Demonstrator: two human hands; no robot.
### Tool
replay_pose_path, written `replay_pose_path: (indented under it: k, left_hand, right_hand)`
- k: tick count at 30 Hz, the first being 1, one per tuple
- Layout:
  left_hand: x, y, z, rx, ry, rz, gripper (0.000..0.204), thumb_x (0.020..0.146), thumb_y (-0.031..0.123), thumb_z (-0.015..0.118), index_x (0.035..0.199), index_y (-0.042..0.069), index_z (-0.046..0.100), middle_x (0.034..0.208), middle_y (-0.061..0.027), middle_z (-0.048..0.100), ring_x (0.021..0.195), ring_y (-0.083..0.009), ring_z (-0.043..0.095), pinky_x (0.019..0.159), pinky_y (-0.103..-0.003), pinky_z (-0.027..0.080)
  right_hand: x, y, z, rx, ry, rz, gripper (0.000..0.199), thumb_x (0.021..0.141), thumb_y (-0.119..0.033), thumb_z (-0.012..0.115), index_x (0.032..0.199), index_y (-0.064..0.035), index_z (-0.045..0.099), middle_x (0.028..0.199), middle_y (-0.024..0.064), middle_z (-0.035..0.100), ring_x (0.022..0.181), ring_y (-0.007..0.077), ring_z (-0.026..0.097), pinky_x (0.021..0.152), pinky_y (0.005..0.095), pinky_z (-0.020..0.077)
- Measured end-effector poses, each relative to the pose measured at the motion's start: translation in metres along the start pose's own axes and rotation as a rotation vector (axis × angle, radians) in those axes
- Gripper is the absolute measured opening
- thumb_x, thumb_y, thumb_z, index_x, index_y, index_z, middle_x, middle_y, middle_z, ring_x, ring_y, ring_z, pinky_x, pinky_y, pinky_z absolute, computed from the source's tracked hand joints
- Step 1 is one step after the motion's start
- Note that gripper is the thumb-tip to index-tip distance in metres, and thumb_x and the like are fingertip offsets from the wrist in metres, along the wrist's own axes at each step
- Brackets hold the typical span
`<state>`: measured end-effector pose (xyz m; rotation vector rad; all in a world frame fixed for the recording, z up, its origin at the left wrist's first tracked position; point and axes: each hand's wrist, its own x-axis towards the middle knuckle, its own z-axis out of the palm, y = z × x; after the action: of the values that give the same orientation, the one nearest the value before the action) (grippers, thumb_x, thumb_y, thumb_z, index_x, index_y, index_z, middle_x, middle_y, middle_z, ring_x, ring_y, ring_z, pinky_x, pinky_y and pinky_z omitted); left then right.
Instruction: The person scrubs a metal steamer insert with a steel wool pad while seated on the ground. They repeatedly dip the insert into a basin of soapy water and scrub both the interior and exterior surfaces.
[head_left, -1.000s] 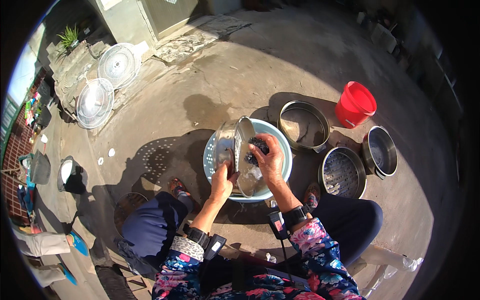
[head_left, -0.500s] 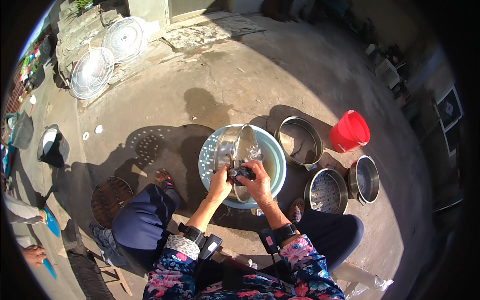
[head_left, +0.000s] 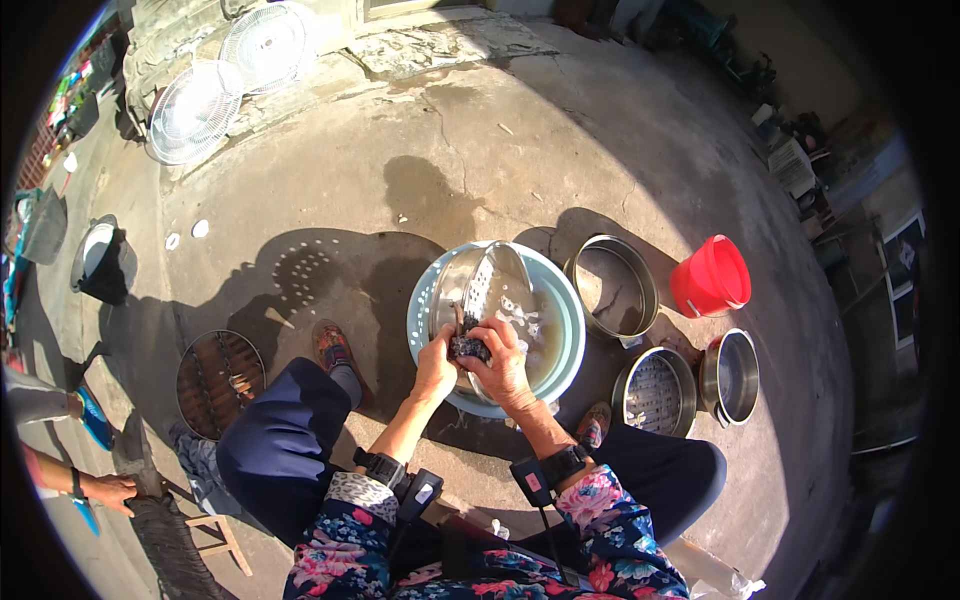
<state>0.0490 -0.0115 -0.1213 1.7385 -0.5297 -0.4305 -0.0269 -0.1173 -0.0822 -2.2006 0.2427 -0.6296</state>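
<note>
A light blue basin (head_left: 575,340) of cloudy water stands between my feet. In it a round shiny metal pan (head_left: 450,285), probably a steamer tier, is tipped up on its edge. My left hand (head_left: 435,370) is closed on the near side of its rim, beside a short brown piece (head_left: 459,316) like a handle. With curled fingers my right hand (head_left: 505,368) presses a dark, stringy scouring pad (head_left: 470,347) against the metal. The pad partly hides the left fingertips.
Right of the basin stand a metal ring (head_left: 650,310), a perforated steamer tier (head_left: 655,390), a metal pot (head_left: 735,375) and a red bucket (head_left: 712,277). Leftward are a brown slatted round rack (head_left: 220,385), a black bucket (head_left: 108,265) and another person's hand (head_left: 110,492). Fan grilles (head_left: 195,112) lean farther off.
My right hand has shifted slightly left and down with the scouring pad. The pan's inner face shows more. At far left the other person's hand has moved right, its forearm now in view.
</note>
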Motion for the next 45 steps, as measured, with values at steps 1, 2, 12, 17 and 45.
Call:
replay_pose_path:
  k: [1,2,12,17,45]
  left_hand:
    - [0.002,-0.001,0.0,-0.052,-0.04,-0.082,0.031,0.079,-0.009,0.055,0.108,0.002,0.055,0.09,-0.0116,0.065,0.085,-0.0094,0.059,0.07,-0.028,0.053]
    - [0.0,-0.003,-0.001,0.073,-0.033,-0.002,0.029,0.081,-0.01,0.053,0.107,0.003,0.055,0.086,-0.009,0.064,0.081,-0.008,0.059,0.069,-0.027,0.054]
    - [0.006,-0.02,0.002,-0.077,0.026,-0.076,0.028,0.077,-0.005,0.064,0.102,0.001,0.053,0.082,-0.0168,0.065,0.078,-0.0277,0.066,0.068,-0.034,0.05]
    - [0.003,-0.032,0.006,-0.216,-0.003,-0.065,0.035,0.078,-0.013,0.057,0.109,0.002,0.053,0.09,-0.0049,0.061,0.076,-0.0098,0.056,0.063,-0.025,0.046]
    - [-0.017,0.014,-0.01,-0.42,-0.157,-0.582,0.043,0.091,0.049,0.054,0.092,0.006,0.062,0.078,-0.0072,0.066,0.067,-0.0191,0.065,0.066,-0.031,0.05]
  right_hand:
    - [0.001,0.001,0.001,0.006,-0.004,0.001,0.04,0.063,-0.007,0.075,0.1,-0.0078,0.06,0.106,0.0125,0.052,0.1,0.033,0.053,0.087,0.0408,0.0456]
    - [0.003,0.001,0.003,0.017,0.022,0.014,0.037,0.061,-0.003,0.074,0.095,-0.0072,0.06,0.103,0.012,0.053,0.096,0.0325,0.054,0.084,0.0397,0.0468]
    - [0.041,0.002,0.021,0.035,0.181,0.076,0.024,0.066,-0.001,0.074,0.085,-0.0057,0.061,0.092,0.0087,0.057,0.085,0.0257,0.059,0.076,0.0334,0.0478]
    - [0.035,0.005,0.026,0.041,0.181,0.21,0.022,0.068,-0.002,0.074,0.086,-0.005,0.061,0.093,0.0101,0.058,0.086,0.0265,0.059,0.076,0.034,0.0481]
    - [-0.076,0.042,-0.048,-0.006,-0.442,0.235,0.03,0.06,-0.008,0.08,0.084,-0.0054,0.062,0.098,0.0081,0.061,0.089,0.0267,0.061,0.079,0.0343,0.0486]
